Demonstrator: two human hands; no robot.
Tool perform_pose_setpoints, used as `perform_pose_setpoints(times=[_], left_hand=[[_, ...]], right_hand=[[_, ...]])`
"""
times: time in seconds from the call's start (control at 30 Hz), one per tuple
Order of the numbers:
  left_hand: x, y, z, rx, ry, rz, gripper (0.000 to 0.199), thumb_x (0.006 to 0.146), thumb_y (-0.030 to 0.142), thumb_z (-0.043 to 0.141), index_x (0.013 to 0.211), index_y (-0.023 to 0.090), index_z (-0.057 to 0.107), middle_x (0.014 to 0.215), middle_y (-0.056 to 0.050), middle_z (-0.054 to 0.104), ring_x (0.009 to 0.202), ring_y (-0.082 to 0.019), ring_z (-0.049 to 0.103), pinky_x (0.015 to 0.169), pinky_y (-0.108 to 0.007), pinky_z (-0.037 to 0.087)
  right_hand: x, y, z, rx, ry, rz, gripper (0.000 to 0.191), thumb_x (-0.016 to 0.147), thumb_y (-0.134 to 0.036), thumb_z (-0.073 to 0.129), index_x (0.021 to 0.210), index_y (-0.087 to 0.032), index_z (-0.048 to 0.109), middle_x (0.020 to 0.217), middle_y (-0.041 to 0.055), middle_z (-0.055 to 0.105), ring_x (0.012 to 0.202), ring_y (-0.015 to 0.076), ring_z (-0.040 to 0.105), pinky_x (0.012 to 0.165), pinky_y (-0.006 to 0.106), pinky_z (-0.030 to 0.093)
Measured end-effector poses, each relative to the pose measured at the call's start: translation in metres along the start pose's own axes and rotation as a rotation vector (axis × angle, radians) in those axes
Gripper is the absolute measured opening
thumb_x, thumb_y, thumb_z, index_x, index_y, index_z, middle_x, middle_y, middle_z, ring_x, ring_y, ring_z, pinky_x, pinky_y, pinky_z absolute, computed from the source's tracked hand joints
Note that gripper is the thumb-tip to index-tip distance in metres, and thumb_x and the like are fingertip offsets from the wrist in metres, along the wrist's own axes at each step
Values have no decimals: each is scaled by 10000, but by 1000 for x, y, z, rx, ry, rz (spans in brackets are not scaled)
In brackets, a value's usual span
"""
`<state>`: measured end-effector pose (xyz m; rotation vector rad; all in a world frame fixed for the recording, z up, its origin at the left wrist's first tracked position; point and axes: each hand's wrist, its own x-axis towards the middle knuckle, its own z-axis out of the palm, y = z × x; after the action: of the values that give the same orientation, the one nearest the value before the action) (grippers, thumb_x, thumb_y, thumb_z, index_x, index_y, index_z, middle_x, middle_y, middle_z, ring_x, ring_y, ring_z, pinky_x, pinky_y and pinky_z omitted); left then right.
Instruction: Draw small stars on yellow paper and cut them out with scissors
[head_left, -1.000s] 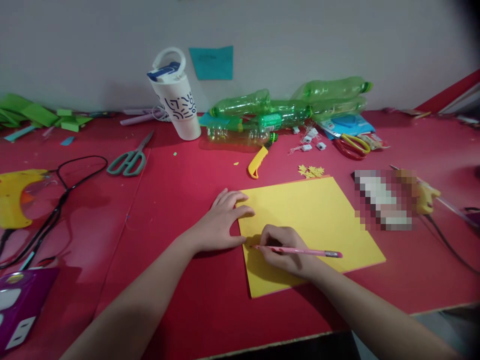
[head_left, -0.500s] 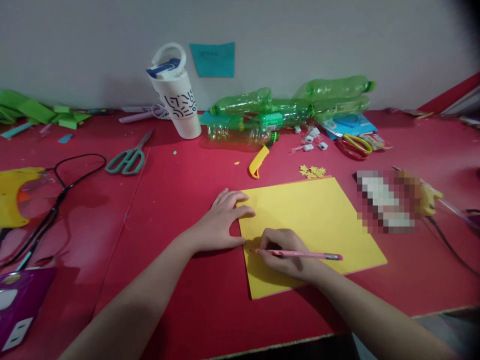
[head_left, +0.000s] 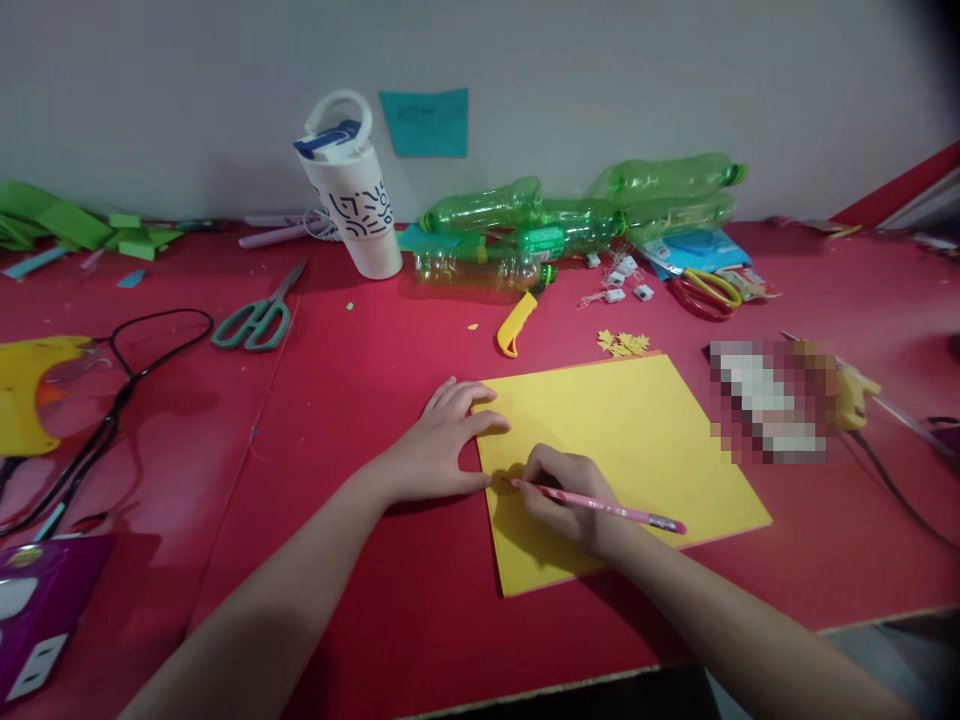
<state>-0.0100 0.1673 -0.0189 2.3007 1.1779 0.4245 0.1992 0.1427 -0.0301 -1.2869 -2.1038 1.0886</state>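
A yellow sheet of paper (head_left: 660, 440) lies on the red table, with an orange edge peeking out behind it, so more sheets seem to be underneath. My left hand (head_left: 446, 440) rests at the paper's left edge, fingers spread, with fingertips on the sheet. In my right hand (head_left: 574, 490) is a pink pencil (head_left: 619, 508), pinched near its point. The pencil tip is at the left part of the sheet, close to my left thumb. Any marks there are too faint to make out. Small yellow star cutouts (head_left: 624, 344) lie in a pile just beyond the far edge.
A yellow cutter (head_left: 517, 325) and green bottles (head_left: 480, 272) lie behind the paper. Grey-green scissors (head_left: 255, 322) and a white tumbler (head_left: 356, 215) are further left. Red-and-yellow scissors (head_left: 705, 292) lie back right. A yellow glue gun (head_left: 34, 390) and purple box (head_left: 56, 600) are at far left.
My right hand has shifted slightly away from me, and the pencil's tip has moved up the sheet, its eraser end tilting lower. My left hand has stayed in place.
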Motion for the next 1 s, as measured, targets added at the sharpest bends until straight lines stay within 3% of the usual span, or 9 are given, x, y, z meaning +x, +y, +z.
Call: perform_pose_setpoints(times=[0.33, 1.0], left_hand=[[0, 1, -1, -33, 8, -4, 478, 672, 430, 663, 1109, 272, 552, 1286, -61, 401, 1278, -297, 288, 1109, -530, 76], [0, 2, -1, -18, 7, -17, 455, 683, 423, 659, 1099, 274, 551, 1282, -62, 402, 1284, -286, 279, 1114, -516, 68]], right_hand=[[-2, 9, 7, -52, 36, -8, 104, 738, -171, 517, 652, -200, 466, 513, -40, 491, 440, 77, 424, 427, 191, 290], [-3, 3, -6, -27, -114, -41, 118, 657, -102, 496, 618, -193, 433, 515, -59, 453, 456, 71, 391, 444, 170, 275]])
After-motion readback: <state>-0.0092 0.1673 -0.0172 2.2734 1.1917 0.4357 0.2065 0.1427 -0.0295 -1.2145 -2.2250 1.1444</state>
